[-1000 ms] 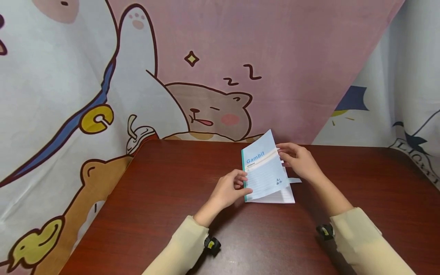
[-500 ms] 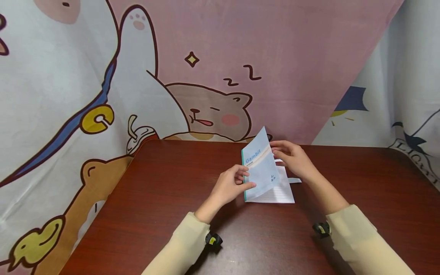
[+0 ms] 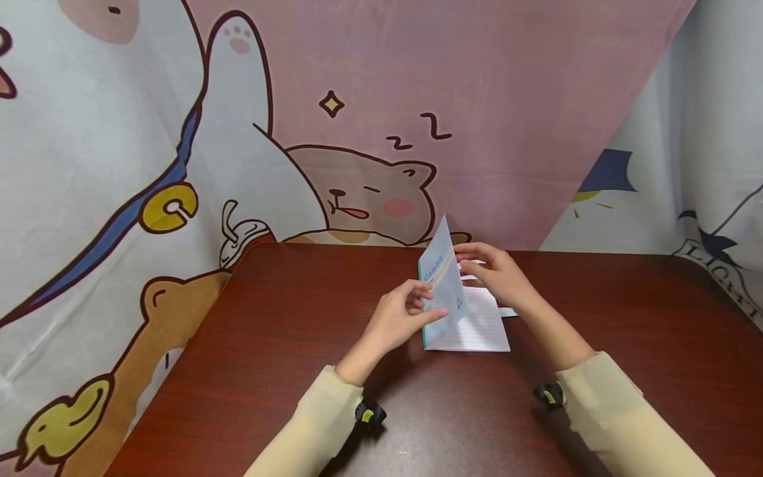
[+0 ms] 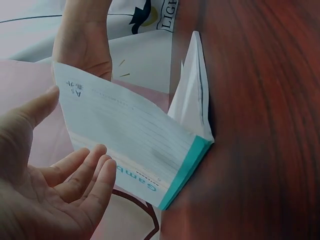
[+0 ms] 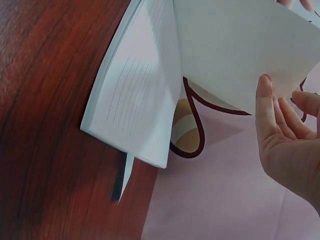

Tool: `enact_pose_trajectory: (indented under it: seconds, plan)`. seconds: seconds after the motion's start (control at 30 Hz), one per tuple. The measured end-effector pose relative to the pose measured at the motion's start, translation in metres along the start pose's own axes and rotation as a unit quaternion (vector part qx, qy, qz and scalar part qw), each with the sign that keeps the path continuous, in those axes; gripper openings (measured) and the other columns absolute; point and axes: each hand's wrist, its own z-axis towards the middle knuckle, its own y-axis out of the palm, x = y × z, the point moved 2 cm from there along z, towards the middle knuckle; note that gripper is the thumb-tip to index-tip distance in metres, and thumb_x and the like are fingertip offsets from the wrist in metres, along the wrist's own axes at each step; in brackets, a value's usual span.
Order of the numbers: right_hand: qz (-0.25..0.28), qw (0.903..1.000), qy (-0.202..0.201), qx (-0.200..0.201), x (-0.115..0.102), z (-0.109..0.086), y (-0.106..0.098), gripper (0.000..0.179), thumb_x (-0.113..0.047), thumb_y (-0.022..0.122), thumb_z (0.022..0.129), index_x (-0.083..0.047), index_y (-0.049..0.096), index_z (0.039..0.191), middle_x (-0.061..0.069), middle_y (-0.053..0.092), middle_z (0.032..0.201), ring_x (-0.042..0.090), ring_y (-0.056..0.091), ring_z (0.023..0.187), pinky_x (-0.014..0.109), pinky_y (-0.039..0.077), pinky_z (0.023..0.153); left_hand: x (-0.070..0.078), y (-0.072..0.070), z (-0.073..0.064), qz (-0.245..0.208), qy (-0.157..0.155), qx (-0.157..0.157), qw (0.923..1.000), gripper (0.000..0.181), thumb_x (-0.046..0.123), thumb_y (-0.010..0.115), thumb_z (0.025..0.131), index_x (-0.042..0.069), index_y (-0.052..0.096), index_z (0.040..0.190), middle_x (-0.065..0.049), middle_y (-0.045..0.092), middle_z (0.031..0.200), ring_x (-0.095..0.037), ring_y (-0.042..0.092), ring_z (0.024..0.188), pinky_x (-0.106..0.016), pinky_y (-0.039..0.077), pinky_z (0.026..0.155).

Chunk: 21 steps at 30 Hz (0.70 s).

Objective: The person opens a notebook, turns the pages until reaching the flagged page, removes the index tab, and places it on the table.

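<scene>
Behind everything hangs one printed cloth point(image 3: 507, 119), pink and white, with cartoon animals. In front is one reddish-brown wooden table point(image 3: 238, 371). Two arms in cream sleeves point(image 3: 632, 417) reach forward, converging at one pale-blue paper notebook with teal spine point(image 3: 471, 334), which lies on the table, its cover point(image 4: 115, 115) raised steeply. The left hand point(image 3: 396, 315) is before the cover, thumb and fingers apart, its grip relaxed. The right hand point(image 3: 497, 271) is behind, fingers extended against the inner side, its grip not closed. Two small black devices point(image 3: 371, 414) sit at the wrists, one each.
</scene>
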Motion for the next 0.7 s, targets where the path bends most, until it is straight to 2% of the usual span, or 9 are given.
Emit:
enact_pose_trajectory:
  seconds: [0.2,0.27,0.47,0.57,0.7]
  plan:
    - [0.024,0.9994,-0.01,-0.024,-0.001,0.002,0.007,0.04,-0.011,0.052,0.103,0.007,0.049,0.139,0.03,0.054,0.136,0.003,0.066,0.096,0.037,0.059,0.087,0.007,-0.003,0.001,0.004,0.005,0.011,0.9999,0.049,0.036,0.077,0.087,0.009,0.064,0.126,-0.006,0.071,0.117,-0.026,0.068,0.103,-0.028,0.053,0.087]
    - [0.037,0.9986,-0.017,-0.036,-0.002,0.002,0.01,0.04,-0.01,0.051,0.103,0.007,0.049,0.139,0.03,0.051,0.14,0.002,0.066,0.098,0.034,0.059,0.087,0.009,-0.005,0.001,0.003,0.004,0.017,0.9998,0.048,0.036,0.077,0.087,0.011,0.064,0.125,-0.004,0.071,0.118,-0.023,0.068,0.103,-0.029,0.054,0.088]
    - [0.052,0.9966,-0.032,-0.055,-0.005,0.003,0.018,0.04,-0.012,0.051,0.104,0.008,0.049,0.139,0.027,0.049,0.144,0.004,0.067,0.103,0.038,0.059,0.089,0.011,-0.01,0.001,-0.007,0.001,0.022,0.9997,0.048,0.038,0.074,0.089,0.011,0.062,0.128,-0.007,0.07,0.121,-0.018,0.068,0.102,-0.031,0.055,0.09]
    - [0.054,0.9962,-0.032,-0.06,-0.007,0.003,0.021,0.042,-0.016,0.052,0.104,0.008,0.049,0.139,0.026,0.048,0.145,0.012,0.067,0.109,0.04,0.058,0.09,0.011,-0.011,0.0,-0.01,-0.004,0.022,0.9997,0.05,0.038,0.073,0.09,0.009,0.061,0.129,-0.009,0.07,0.123,-0.019,0.068,0.104,-0.033,0.055,0.091]
    - [0.055,0.9956,-0.033,-0.068,-0.008,0.004,0.024,0.041,-0.014,0.05,0.105,0.008,0.048,0.139,0.027,0.046,0.147,0.033,0.064,0.118,0.04,0.058,0.091,0.01,-0.014,-0.001,-0.014,-0.006,0.024,0.9996,0.053,0.037,0.073,0.09,0.008,0.059,0.131,-0.01,0.07,0.123,-0.02,0.069,0.106,-0.033,0.056,0.091]
